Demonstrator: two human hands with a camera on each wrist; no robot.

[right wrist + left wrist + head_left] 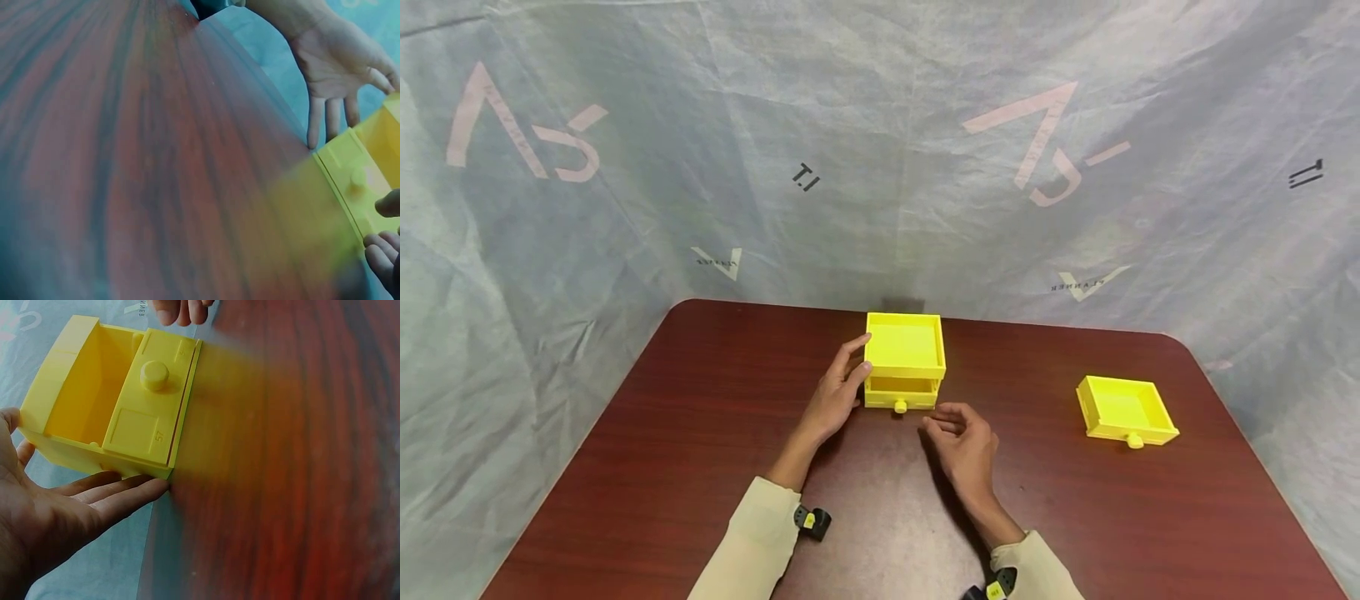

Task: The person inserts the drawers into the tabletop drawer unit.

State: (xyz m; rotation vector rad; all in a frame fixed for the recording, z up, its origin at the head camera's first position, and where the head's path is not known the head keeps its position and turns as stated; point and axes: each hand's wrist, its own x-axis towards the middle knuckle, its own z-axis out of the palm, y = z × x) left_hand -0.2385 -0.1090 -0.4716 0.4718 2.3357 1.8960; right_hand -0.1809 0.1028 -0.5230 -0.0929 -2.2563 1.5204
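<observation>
A small yellow cabinet [904, 343] stands upright toward the back of the table. Its lower drawer [142, 403] sits in the bottom bay, with a round knob on the front. Above that drawer a hollow bay shows. My left hand [833, 398] lies along the cabinet's left side, fingers fairly straight against the wall and thumb near the upper front edge. By the lower front right corner is my right hand [964, 442], its fingers loosely bent and holding nothing. In the right wrist view, thumb and fingers are apart near the drawer front; whether they touch it I cannot tell.
A separate yellow drawer [1126, 408] with a knob lies on the right part of the dark red-brown wooden table [700, 467]. Grey printed cloth [850, 100] hangs behind the table and along its sides.
</observation>
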